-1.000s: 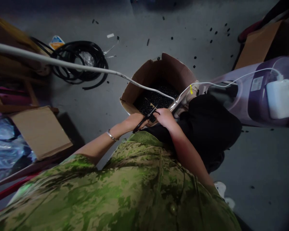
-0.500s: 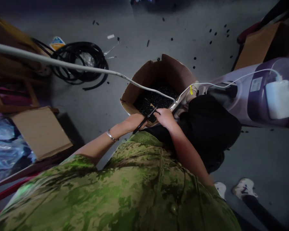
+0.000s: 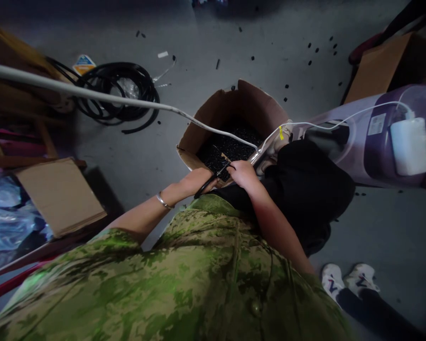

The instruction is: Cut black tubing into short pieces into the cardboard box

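Observation:
My left hand (image 3: 198, 179) is closed round the black handles of a pair of scissors (image 3: 203, 187). Their blades point up and to the right, toward my right hand (image 3: 242, 173). That hand has its fingers pinched close by the blade tips; whatever it grips is too small and dark to make out. Both hands are over the near edge of an open cardboard box (image 3: 261, 100). Inside lies a heap of small black pieces (image 3: 229, 142), with a brown scrap (image 3: 225, 156) near the blades.
A white cable (image 3: 128, 100) crosses above the box toward a white adapter (image 3: 410, 146) on a purple-grey plastic stool (image 3: 355, 142). Coiled black tubing (image 3: 152, 94) lies on the floor at left. Another person's shoes (image 3: 361, 278) stand at lower right. A cardboard carton (image 3: 62, 196) is at left.
My hands and the scissors keep nearly the same place. At lower right, the other person's nearer shoe and leg have come further into view.

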{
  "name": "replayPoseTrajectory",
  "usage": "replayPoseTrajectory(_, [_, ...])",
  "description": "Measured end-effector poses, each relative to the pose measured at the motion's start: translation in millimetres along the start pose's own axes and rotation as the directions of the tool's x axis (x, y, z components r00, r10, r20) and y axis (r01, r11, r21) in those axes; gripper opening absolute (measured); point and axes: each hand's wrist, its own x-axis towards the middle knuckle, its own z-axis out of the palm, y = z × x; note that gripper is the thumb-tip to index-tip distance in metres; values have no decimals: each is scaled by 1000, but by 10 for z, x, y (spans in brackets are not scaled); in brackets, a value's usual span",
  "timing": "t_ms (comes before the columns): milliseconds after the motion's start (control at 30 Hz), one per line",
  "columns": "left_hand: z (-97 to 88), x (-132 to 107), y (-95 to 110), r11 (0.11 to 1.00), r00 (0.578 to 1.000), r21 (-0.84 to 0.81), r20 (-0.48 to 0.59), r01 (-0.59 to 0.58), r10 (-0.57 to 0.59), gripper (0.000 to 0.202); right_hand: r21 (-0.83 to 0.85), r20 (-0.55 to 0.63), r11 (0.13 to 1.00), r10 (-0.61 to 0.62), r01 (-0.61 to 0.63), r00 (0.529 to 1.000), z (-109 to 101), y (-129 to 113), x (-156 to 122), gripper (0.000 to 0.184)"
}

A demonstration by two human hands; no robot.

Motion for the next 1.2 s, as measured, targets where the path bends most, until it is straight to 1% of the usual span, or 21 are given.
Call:
replayPoseTrajectory(167, [13, 13, -81, 987, 998, -148, -20, -66, 64, 41, -7, 21, 1000, 6, -6, 1000, -4, -4, 3, 37])
replayPoseTrajectory(333, [48, 6, -137, 971, 993, -206, -44, -121, 114, 38, -3, 21, 1000, 7, -7, 1000, 3, -3, 8, 37])
replayPoseTrajectory(467, [92, -1, -186, 976, 993, -189, -50, -110, 102, 40, -2, 25, 1000, -12, 12, 1000, 0, -8, -7, 36])
replayPoseTrajectory(567, [89, 3, -197, 987, 996, -133, -15, -94, 93, 40, -6, 24, 1000, -14, 14, 1000, -6, -11, -17, 37])
replayPoseTrajectory(667, [50, 0, -163, 995, 998, -84, 19, -57, 59, 41, -2, 23, 1000, -15, 15, 1000, -13, -12, -20, 37])
replayPoseTrajectory(767, [6, -21, -104, 996, 998, -79, 25, -49, 51, 40, -1, 26, 1000, -12, 12, 1000, -19, -18, -21, 36])
replayPoseTrajectory(900, [-4, -45, -67, 994, 998, -98, -17, -55, 54, 38, -7, 35, 1000, -7, 7, 999, -20, -25, -23, 36])
replayPoseTrajectory(967, [13, -45, -81, 988, 996, -132, -41, -79, 74, 37, -11, 32, 1000, -11, 11, 999, -16, -23, -21, 36])
replayPoseTrajectory(1100, [56, -33, -164, 971, 991, -202, -70, -125, 113, 38, -12, 28, 1000, -12, 12, 1000, -11, -14, -11, 36])
replayPoseTrajectory(1200, [86, -23, -241, 964, 988, -221, -66, -151, 140, 38, -15, 36, 1000, -19, 20, 999, -20, -18, -18, 36])
